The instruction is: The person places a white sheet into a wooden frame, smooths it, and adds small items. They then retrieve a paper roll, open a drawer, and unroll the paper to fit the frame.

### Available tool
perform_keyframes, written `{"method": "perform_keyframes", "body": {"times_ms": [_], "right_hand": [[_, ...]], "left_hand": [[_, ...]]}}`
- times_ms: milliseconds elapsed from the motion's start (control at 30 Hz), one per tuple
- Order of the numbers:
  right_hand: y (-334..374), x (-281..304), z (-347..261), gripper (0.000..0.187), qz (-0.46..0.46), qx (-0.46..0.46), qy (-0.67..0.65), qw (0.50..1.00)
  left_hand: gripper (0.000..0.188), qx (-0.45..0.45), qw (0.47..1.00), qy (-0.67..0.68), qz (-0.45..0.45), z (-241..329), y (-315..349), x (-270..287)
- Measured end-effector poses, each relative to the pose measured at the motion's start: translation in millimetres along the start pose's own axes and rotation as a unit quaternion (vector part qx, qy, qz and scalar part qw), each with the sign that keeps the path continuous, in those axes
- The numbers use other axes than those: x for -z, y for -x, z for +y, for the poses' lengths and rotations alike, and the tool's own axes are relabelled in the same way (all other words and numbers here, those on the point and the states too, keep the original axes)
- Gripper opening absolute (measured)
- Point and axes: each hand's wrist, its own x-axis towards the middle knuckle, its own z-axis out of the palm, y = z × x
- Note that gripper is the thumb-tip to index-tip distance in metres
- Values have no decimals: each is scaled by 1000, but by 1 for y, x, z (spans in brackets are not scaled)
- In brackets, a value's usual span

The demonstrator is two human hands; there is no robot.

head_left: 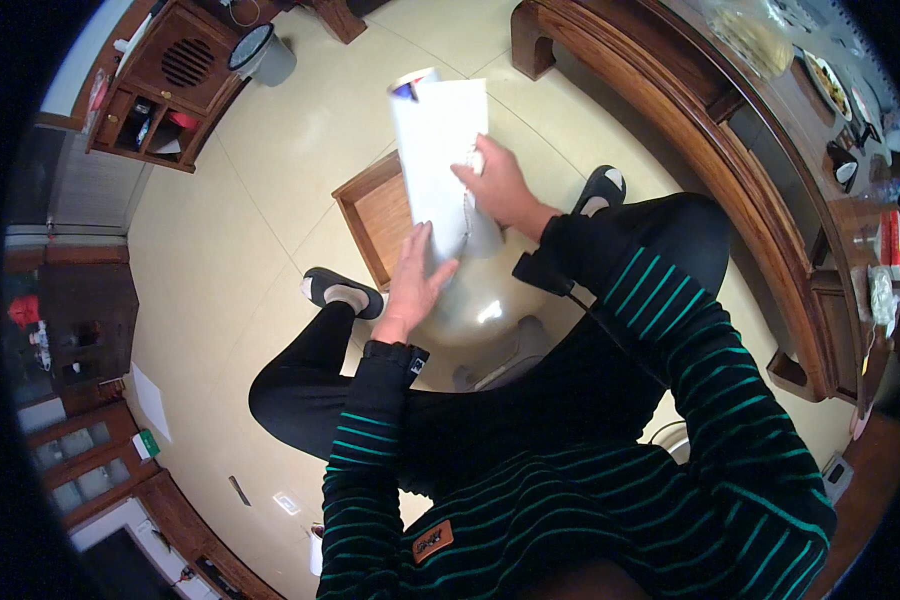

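Note:
A white rolled sheet of paper [435, 160] is held up in front of me, between my knees. A coloured inner side shows at its curled top end. My right hand [503, 188] grips its right side, thumb over the front and the other fingers bent near the edge. My left hand [410, 280] holds the lower left part, its fingers along the paper. Behind the roll, an open wooden drawer-like box [363, 215] stands on the floor, partly hidden by the paper.
To the right runs a long wooden table [750, 190] with dishes and packages. A grey bin [270, 58] stands by a wooden cabinet [175, 60] at the far left. My slippered feet are on the tiled floor [240, 220]. A white sheet [150, 405] lies at the left.

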Motion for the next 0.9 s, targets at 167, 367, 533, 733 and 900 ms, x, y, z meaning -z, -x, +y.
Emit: {"method": "perform_keyframes", "body": {"times_ms": [167,367,533,733,900], "right_hand": [[37,-39,-12,21,-113,307,219,919],[74,-65,-69,14,-230,354,280,862],[90,-77,-92,16,-232,387,401,797],[113,-82,-61,19,-308,363,423,771],[140,-68,-39,20,-375,292,394,787]], "left_hand": [[82,193,790,582,25,-29,1,34],[59,240,665,705,63,-23,46,99],[45,360,658,657,80,-40,71,114],[39,350,695,626,-50,-79,75,71],[35,406,664,626,-57,-98,68,-4]]}}
